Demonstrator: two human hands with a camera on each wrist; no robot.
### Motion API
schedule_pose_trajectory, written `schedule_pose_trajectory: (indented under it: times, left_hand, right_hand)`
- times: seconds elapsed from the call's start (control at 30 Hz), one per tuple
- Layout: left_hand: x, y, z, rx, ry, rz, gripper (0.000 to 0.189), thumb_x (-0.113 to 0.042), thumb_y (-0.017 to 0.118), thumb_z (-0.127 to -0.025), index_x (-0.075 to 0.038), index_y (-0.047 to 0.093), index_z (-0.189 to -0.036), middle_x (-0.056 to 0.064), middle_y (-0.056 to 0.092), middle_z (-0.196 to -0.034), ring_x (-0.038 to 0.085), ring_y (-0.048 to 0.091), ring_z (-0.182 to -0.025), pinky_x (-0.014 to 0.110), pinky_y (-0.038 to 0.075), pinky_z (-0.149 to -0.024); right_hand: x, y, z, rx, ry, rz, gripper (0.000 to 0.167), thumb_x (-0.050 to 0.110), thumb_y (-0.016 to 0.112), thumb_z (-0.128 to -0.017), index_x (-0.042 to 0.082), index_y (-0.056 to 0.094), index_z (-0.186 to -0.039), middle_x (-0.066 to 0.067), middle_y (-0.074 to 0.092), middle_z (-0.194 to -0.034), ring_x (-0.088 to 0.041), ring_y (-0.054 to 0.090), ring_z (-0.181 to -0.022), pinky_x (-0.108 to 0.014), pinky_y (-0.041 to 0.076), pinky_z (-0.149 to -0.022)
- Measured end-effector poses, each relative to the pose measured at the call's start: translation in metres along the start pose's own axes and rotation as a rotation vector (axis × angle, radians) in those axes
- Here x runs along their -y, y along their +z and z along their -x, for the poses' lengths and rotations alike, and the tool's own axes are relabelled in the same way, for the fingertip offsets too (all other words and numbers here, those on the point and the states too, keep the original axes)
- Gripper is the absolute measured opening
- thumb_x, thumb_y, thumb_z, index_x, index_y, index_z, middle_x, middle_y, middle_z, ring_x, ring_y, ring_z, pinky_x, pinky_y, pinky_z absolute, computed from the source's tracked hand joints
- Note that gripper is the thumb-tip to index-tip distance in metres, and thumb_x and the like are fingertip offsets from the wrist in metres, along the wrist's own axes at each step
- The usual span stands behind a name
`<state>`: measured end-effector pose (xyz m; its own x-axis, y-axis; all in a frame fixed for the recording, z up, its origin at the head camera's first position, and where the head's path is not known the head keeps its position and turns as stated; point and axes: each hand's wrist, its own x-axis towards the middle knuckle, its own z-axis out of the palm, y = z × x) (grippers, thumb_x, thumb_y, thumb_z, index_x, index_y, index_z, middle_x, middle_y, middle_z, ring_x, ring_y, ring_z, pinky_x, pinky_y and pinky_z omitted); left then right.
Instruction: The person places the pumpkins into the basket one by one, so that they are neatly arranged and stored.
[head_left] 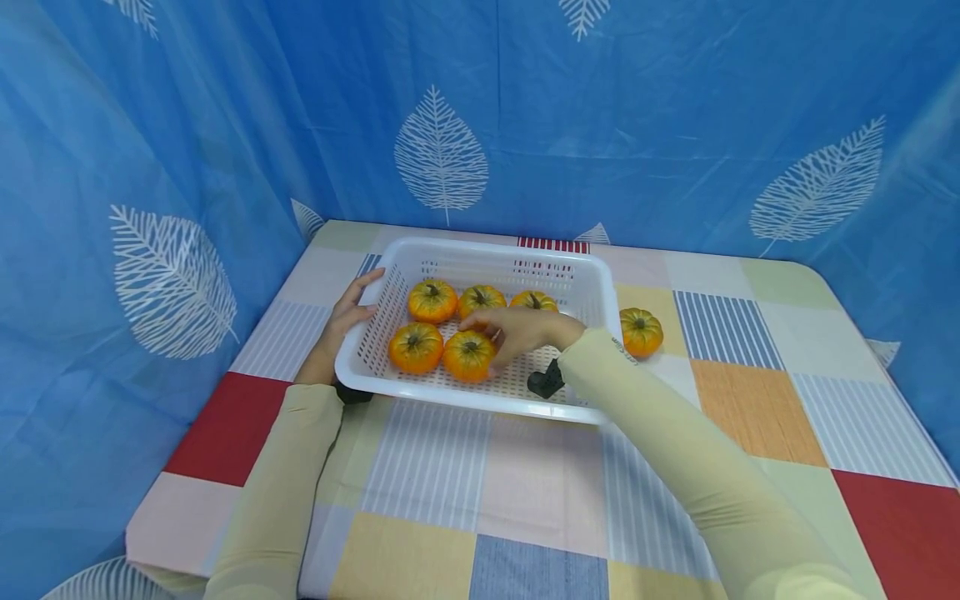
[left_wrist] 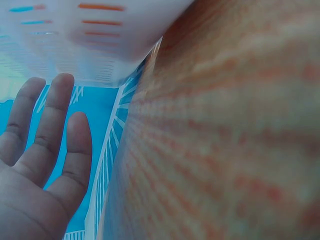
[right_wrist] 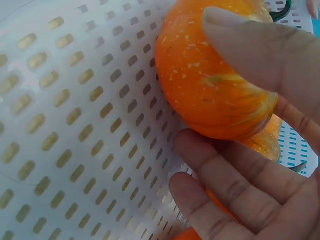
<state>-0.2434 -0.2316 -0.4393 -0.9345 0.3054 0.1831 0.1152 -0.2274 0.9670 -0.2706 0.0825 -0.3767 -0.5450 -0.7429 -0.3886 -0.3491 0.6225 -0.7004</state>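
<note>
A white slotted plastic basket (head_left: 465, 402) holds several small orange pumpkins. With thumb and fingers my right hand (head_left: 519, 332) grips the pumpkin (head_left: 466, 360) at the middle of the front row. In the right wrist view the thumb lies over this pumpkin (right_wrist: 210, 80) and the fingers curl at its other side. Left of it sits another pumpkin (head_left: 416, 347); three more form the back row, the rightmost (head_left: 534, 301) partly hidden by my right hand. My left hand (head_left: 337, 323) touches the basket's left side, its fingers (left_wrist: 55, 115) extended.
One more pumpkin (head_left: 641, 332) lies on the checked tablecloth (head_left: 540, 500), just outside the basket's right wall. A blue curtain (head_left: 525, 125) with white leaf prints hangs behind the table and along its left side. A black object (head_left: 546, 380) shows beside my right wrist.
</note>
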Motion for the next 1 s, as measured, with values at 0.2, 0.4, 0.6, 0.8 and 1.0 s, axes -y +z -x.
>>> schedule_pose_trajectory:
  times: [0.2, 0.4, 0.6, 0.8, 1.0]
  left_hand:
    - [0.001, 0.0, -0.002, 0.006, 0.006, 0.009, 0.067, -0.002, 0.033, -0.099, -0.021, 0.037, -0.163, 0.023, 0.009, -0.178, 0.042, 0.023, -0.155, 0.064, 0.019, -0.127]
    - [0.002, 0.002, -0.003, -0.002, 0.013, 0.011, 0.066, -0.001, 0.032, -0.099, -0.018, 0.036, -0.163, 0.023, 0.011, -0.178, 0.044, 0.021, -0.157, 0.061, 0.022, -0.127]
    - [0.001, 0.002, -0.003, 0.007, 0.006, 0.013, 0.066, -0.003, 0.032, -0.099, -0.021, 0.036, -0.163, 0.023, 0.009, -0.178, 0.046, 0.021, -0.156, 0.071, 0.014, -0.125]
    - [0.001, 0.002, -0.002, 0.006, 0.009, 0.005, 0.066, -0.003, 0.032, -0.1, -0.021, 0.037, -0.163, 0.023, 0.009, -0.179, 0.046, 0.02, -0.156, 0.07, 0.014, -0.125]
    - [0.001, 0.0, -0.001, 0.001, 0.01, 0.008, 0.066, -0.002, 0.033, -0.1, -0.024, 0.04, -0.161, 0.023, 0.009, -0.179, 0.045, 0.021, -0.156, 0.071, 0.013, -0.125]
  right_hand:
    - [-0.002, -0.003, 0.003, 0.013, -0.01, -0.017, 0.081, 0.004, 0.083, -0.091, 0.008, 0.044, -0.162, -0.021, 0.046, -0.162, -0.039, 0.05, -0.143, -0.046, 0.045, -0.117]
    - [0.005, -0.011, 0.016, -0.005, -0.001, -0.009, 0.083, 0.01, 0.081, -0.094, 0.007, 0.04, -0.165, -0.022, 0.046, -0.163, -0.041, 0.053, -0.142, -0.049, 0.047, -0.114]
    - [0.011, -0.02, 0.029, -0.09, 0.023, 0.026, 0.075, 0.016, 0.082, -0.095, 0.013, 0.048, -0.162, -0.018, 0.051, -0.161, -0.042, 0.057, -0.136, -0.054, 0.049, -0.112]
    - [0.009, -0.025, 0.038, -0.138, -0.056, -0.012, 0.07, 0.014, 0.079, -0.098, 0.003, 0.048, -0.159, -0.026, 0.058, -0.15, -0.047, 0.059, -0.134, -0.056, 0.051, -0.109]
    - [0.008, -0.025, 0.047, -0.187, -0.11, -0.076, 0.067, 0.009, 0.077, -0.098, -0.001, 0.048, -0.158, -0.029, 0.057, -0.152, -0.048, 0.06, -0.133, -0.05, 0.058, -0.1]
